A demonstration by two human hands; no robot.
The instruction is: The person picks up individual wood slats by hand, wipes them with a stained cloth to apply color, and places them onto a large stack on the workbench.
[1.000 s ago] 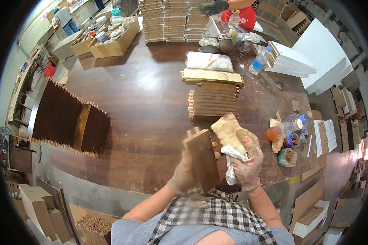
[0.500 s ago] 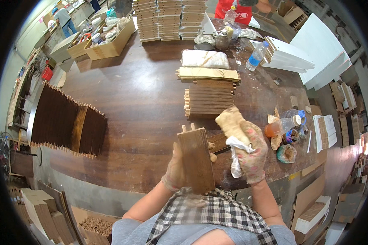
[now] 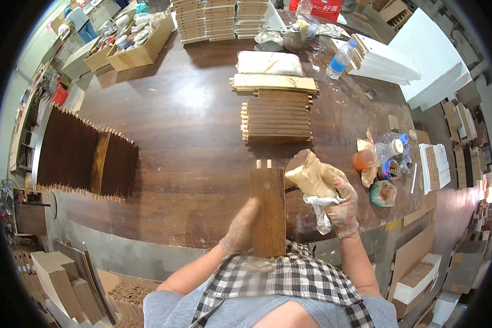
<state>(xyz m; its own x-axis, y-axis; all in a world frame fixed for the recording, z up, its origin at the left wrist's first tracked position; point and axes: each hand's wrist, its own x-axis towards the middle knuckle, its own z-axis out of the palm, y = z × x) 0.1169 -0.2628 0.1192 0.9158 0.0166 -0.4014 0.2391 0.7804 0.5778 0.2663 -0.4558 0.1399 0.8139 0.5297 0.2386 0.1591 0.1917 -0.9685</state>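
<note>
My left hand [image 3: 240,225], in a thin patterned glove, grips a dark brown wooden board [image 3: 268,210] by its left edge. Two pale dowels stick out of the board's far end, and its near end lies close to my checked apron. To the right of the board, my gloved right hand [image 3: 341,201] is closed around a tan, sponge-like block [image 3: 306,170]. A crumpled white piece, cloth or plastic, [image 3: 321,217] hangs below the block from the same hand. The block is apart from the board's face.
Beyond my hands lies a stack of brown dowelled boards [image 3: 276,119]. More dark boards [image 3: 87,153] stand in a row at the left. Bottles [image 3: 373,155] and a jar [image 3: 382,193] are at the right, near white panels [image 3: 429,60]. A carton [image 3: 142,46] sits far left.
The board has turned from a slant to nearly straight away from me. My right hand has tilted the block and lowered it slightly. The whole view has shifted a little.
</note>
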